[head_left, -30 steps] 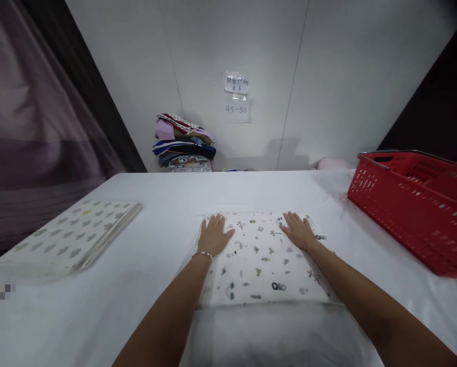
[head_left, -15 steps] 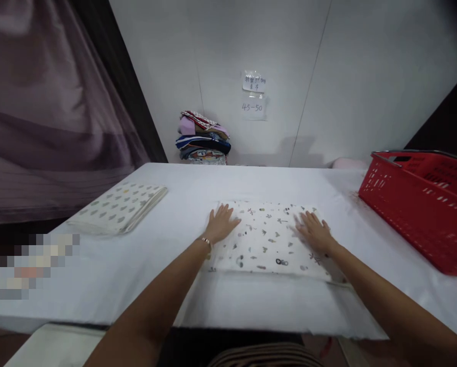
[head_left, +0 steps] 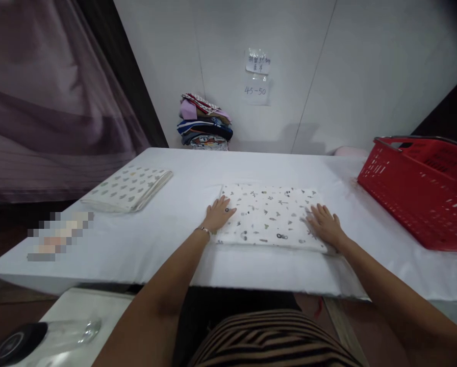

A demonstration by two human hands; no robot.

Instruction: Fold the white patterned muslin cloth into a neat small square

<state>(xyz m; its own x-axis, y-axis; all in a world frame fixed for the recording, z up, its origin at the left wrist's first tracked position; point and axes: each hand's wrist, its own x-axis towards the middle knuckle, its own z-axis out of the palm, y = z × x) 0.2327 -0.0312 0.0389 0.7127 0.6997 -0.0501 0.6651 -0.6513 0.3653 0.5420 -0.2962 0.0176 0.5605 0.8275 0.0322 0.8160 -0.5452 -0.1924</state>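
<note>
A folded white cloth with small printed figures [head_left: 270, 216] lies flat near the front of the white table [head_left: 182, 204]. My left hand [head_left: 218, 214] rests flat on the cloth's left edge, fingers stretched out. My right hand [head_left: 324, 225] lies flat on its right front corner, fingers spread. Neither hand holds anything. A thin bracelet sits on my left wrist.
A second folded patterned cloth [head_left: 129, 187] lies at the table's left. A red plastic basket [head_left: 423, 188] stands at the right. A stack of folded clothes [head_left: 204, 128] sits against the back wall under paper notes [head_left: 257, 76]. A clear bottle [head_left: 41, 336] lies on a low surface at the lower left.
The view has pulled back and tilted down, showing the table's front edge and my striped clothing. Both hands have slid toward me along the cloth's sides.
</note>
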